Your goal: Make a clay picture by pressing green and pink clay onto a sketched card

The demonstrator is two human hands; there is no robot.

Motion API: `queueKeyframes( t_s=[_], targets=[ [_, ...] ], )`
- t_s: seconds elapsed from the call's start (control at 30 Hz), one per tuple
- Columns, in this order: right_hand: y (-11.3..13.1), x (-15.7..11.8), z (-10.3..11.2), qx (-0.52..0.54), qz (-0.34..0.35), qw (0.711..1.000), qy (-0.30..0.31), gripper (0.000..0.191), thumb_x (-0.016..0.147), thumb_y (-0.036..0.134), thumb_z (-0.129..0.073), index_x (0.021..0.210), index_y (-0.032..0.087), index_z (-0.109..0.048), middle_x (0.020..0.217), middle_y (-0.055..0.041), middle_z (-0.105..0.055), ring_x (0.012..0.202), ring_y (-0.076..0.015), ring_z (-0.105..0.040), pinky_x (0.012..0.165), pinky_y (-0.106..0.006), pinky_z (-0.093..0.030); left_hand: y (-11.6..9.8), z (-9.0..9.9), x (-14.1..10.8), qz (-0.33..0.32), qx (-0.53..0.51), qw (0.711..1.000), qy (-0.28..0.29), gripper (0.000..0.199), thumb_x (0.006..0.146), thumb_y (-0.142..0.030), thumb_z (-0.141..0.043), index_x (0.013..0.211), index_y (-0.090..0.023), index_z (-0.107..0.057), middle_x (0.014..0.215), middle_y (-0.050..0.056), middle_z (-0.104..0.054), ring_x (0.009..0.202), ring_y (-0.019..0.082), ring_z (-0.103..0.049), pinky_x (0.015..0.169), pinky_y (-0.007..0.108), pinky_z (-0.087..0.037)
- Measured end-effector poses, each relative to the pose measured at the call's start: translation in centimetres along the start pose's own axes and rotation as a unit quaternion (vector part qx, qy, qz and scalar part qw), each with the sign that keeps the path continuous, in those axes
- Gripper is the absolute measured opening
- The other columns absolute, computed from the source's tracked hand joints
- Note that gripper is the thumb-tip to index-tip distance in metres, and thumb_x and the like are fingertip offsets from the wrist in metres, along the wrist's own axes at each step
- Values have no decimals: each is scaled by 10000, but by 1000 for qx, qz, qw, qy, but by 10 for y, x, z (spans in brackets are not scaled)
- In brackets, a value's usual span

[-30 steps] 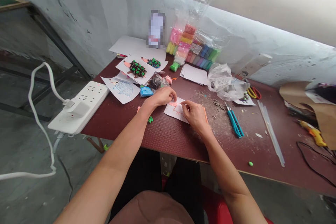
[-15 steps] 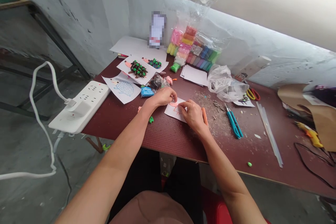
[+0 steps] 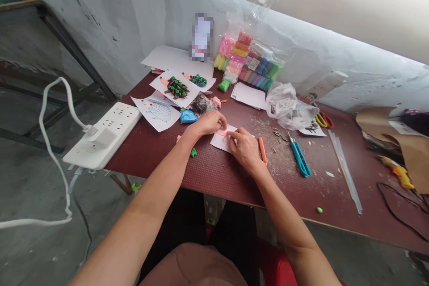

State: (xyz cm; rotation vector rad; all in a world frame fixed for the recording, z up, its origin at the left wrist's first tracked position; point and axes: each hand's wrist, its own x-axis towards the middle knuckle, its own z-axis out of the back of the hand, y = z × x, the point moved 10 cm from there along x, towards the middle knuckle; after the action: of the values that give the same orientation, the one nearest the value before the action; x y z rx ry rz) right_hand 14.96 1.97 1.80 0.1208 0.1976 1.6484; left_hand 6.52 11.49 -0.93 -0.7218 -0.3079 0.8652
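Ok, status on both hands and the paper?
Left hand, right hand: fingertips at flat pink patch on small white paper. Slim orange stick beside right wrist, off the paper.

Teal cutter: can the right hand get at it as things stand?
Probably yes. The teal cutter lies uncovered just right of the right hand; only the low orange stick and small debris lie between. The fingers are at the paper, though.
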Motion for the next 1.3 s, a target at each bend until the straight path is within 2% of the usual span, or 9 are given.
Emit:
queueKeyframes(
  t_s=[0.3, 0.47, 0.67, 1.0, 1.3],
  targets=[
    [4, 0, -2, -8, 36, 999, -5, 380, 1019, 208, -462, 1231, 247, -775, 1108, -101, -700, 988, -220, -628, 787, -298, -430, -1, 1, -1, 1, 8, 1000, -2, 376, 779, -19, -564, 936, -181, -865, 928, 67, -806, 842, 194, -688, 773, 261, -493],
    [-3, -4, 6, 1, 24, 999, -32, 393, 982, 166, -463, 1188, 226, -792, 1065, -104, -694, 985, -220, -632, 823, -303, -446, 0, 0, 0, -2, 14, 1000, -2, 376, 768, -21, -566, 914, -194, -866, 907, 54, -802, 822, 182, -681, 772, 251, -491],
    [0, -9, 1, 9, 23, 1000, -14, 328, 1002, 221, -481, 1062, 202, -804, 1049, -99, -699, 948, -212, -627, 803, -305, -427, 0, 0, 0, -1, 18, 1000, -4, 381, 758, -10, -564, 916, -184, -865, 884, 59, -793, 806, 181, -667, 778, 260, -486],
    [1, -7, -1, -4, 34, 999, -16, 331, 1003, 225, -491, 1120, 230, -800, 1074, -94, -700, 964, -209, -621, 793, -295, -415, -1, 1, 0, -14, 10, 1000, -10, 364, 753, -5, -573, 888, -184, -859, 891, 56, -796, 813, 184, -672, 781, 257, -487],
    [0, -7, 2, -18, 36, 999, -25, 316, 989, 207, -493, 1057, 223, -801, 1067, -97, -704, 963, -212, -619, 771, -298, -408, 2, 0, 1, -14, 8, 1000, -15, 338, 780, -34, -576, 900, -176, -858, 895, 64, -797, 824, 192, -678, 770, 265, -483]
  ],
)
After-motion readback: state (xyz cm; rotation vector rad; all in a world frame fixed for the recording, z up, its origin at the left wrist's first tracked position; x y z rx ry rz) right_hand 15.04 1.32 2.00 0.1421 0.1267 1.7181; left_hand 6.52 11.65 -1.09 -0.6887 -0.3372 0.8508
